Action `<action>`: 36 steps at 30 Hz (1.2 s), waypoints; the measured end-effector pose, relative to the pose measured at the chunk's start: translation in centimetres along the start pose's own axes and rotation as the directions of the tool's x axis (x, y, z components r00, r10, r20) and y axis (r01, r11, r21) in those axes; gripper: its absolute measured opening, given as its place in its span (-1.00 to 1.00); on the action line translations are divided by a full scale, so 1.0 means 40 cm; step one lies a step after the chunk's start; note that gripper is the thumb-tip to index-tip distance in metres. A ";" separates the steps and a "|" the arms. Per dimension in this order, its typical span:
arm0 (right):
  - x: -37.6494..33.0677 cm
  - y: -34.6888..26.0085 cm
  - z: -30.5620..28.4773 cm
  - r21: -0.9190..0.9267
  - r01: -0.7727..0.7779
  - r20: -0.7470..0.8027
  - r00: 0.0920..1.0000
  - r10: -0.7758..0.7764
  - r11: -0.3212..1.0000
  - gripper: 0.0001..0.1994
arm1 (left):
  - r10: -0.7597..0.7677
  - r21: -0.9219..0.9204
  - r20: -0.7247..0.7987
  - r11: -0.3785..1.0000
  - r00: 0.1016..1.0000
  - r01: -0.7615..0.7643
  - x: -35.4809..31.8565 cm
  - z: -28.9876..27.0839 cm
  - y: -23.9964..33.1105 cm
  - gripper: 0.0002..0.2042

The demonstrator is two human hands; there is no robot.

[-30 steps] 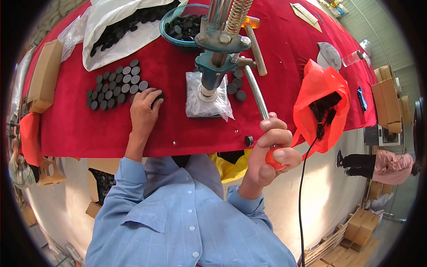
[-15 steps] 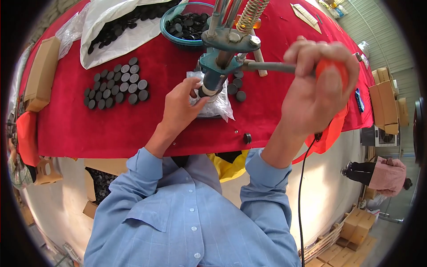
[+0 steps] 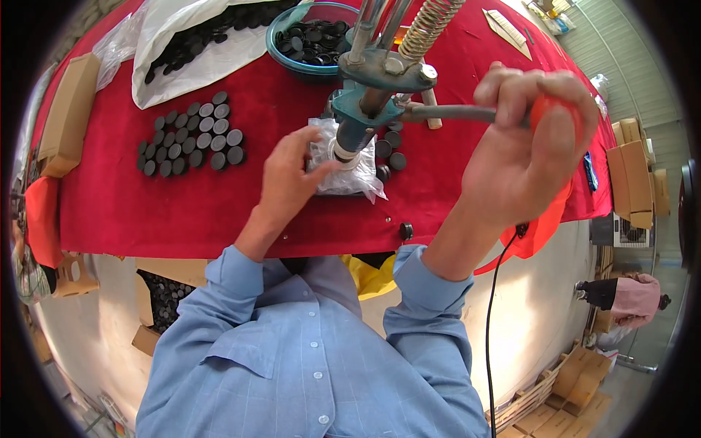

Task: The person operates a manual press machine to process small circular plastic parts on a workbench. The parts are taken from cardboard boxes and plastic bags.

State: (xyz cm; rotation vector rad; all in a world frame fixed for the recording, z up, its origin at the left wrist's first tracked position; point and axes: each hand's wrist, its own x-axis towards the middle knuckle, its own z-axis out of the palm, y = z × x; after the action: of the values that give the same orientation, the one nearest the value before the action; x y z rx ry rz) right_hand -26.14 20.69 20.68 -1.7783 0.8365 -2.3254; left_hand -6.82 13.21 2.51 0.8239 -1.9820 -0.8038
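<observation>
My right hand (image 3: pixel 511 164) is closed round the orange knob (image 3: pixel 541 111) of a grey lever (image 3: pixel 453 112). The lever joins the side of a green hand press (image 3: pixel 355 133) with a coiled spring. At the press's lower end, my left hand (image 3: pixel 286 169) has thumb and fingers apart. Its thumb tip is close to the white ring (image 3: pixel 343 152) under the ram; whether they touch I cannot tell. Clear plastic film (image 3: pixel 365 181) covers the base below. What lies directly under the ram is mostly hidden.
Rows of round black caps (image 3: pixel 197 142) lie left on the red cloth (image 3: pixel 168 212). Behind stand a blue bowl (image 3: pixel 272 52) of caps and a white sack (image 3: pixel 157 51) spilling more. One black piece (image 3: pixel 406 231) sits near the front edge. A person (image 3: pixel 634 301) is far right.
My left fingers have spread and moved slightly left, away from the ram. The right hand and lever have shifted slightly right and down in the picture, and the view itself has moved a little.
</observation>
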 end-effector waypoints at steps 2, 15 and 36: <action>-0.044 -0.027 0.002 -0.042 0.033 -0.013 0.999 -0.034 0.999 -0.66 | 0.032 0.164 -0.105 0.986 0.994 -0.015 -0.007 -0.052 -0.024 -0.58; -0.365 -0.107 0.005 -0.238 -0.061 -0.150 0.988 0.025 0.969 -0.66 | 0.039 0.612 -0.085 0.791 0.996 0.022 -0.067 -0.197 -0.145 -0.70; 0.081 0.030 0.029 -0.060 -0.126 -0.076 0.990 0.121 0.990 -0.77 | 0.006 0.056 0.007 0.998 1.000 -0.006 0.001 -0.002 0.014 -0.41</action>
State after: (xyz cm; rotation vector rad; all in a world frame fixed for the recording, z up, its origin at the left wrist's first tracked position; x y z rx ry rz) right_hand -26.39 17.97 23.12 -1.6237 1.0129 -2.3202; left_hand -6.90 13.47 2.99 0.8482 -2.0200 -0.7516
